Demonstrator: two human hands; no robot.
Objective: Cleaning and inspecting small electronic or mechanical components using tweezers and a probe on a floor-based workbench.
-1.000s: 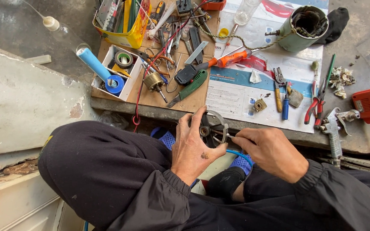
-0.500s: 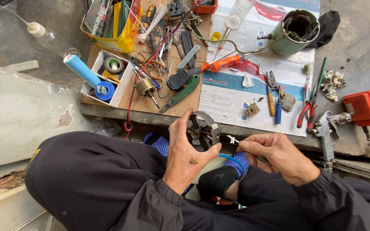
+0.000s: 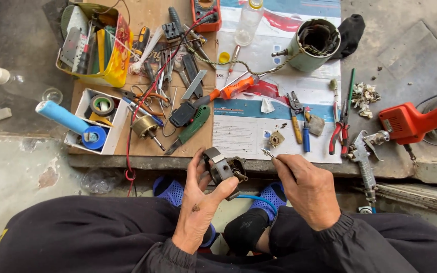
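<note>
My left hand [image 3: 198, 207] grips a dark metal motor part [image 3: 222, 167], ring-shaped with a short spring-like stub on its right side, held above my knees at the step's edge. My right hand [image 3: 307, 187] pinches a thin metal tool or pin [image 3: 268, 153] whose tip points toward the part, a few centimetres to its right. A blue hose [image 3: 253, 198] runs under both hands, past blue sandals [image 3: 170, 191].
A cardboard sheet [image 3: 142, 146] carries a yellow tool tub [image 3: 97, 45], a white box with tape rolls [image 3: 97, 124], a small brass motor [image 3: 144, 126], screwdrivers and pliers [image 3: 341, 126]. A green motor housing [image 3: 312, 45], an orange power tool [image 3: 416, 119] and a spray gun [image 3: 365, 156] lie to the right.
My left hand has turned the motor part so its side faces up. My right hand pulled back to the right and lifted, with the thin tool pinched in it.
</note>
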